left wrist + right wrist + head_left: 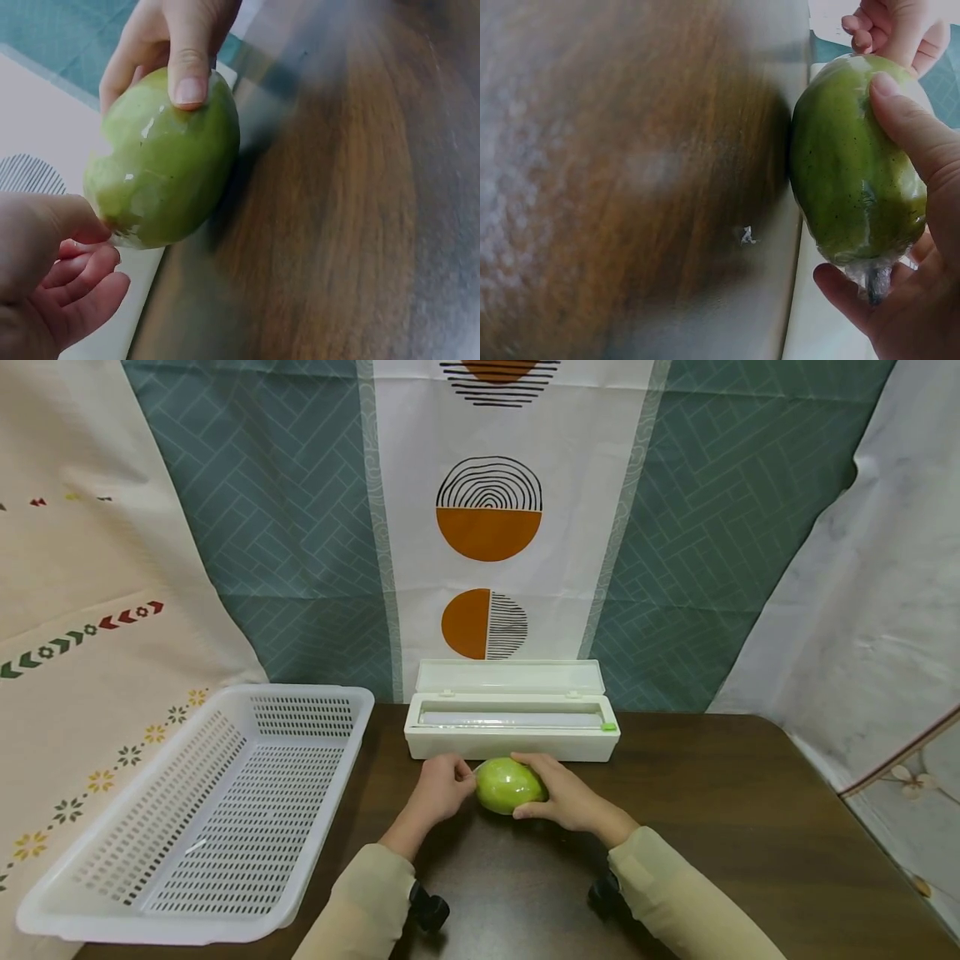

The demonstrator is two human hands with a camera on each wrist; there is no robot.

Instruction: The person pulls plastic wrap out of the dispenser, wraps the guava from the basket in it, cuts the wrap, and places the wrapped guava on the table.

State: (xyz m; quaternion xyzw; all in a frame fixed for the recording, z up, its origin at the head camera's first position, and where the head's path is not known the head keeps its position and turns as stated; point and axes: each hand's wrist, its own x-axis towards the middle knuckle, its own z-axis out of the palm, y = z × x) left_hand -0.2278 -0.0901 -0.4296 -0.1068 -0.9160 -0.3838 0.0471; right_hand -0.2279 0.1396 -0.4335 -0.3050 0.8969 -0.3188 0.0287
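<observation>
A smooth oval green fruit (510, 786) is wrapped in shiny cling film (127, 238). My right hand (564, 795) grips it from the right, with the thumb laid along its near side in the right wrist view. At that end a twist of film (871, 277) sticks out around a dark stub, close to the right fingers. On the other side, my left hand (442, 787) pinches the film at the fruit's left end between thumb and forefinger; its remaining fingers are loosely curled in the left wrist view. The fruit stays low over the brown table (720, 802).
Just behind the hands stands a white cling-film dispenser (510, 745), its lid (510, 677) raised and a roll (517, 719) inside. A white slotted plastic basket (322, 827) takes up the left side. A small scrap of film (748, 235) lies on the table. Cloths hang behind.
</observation>
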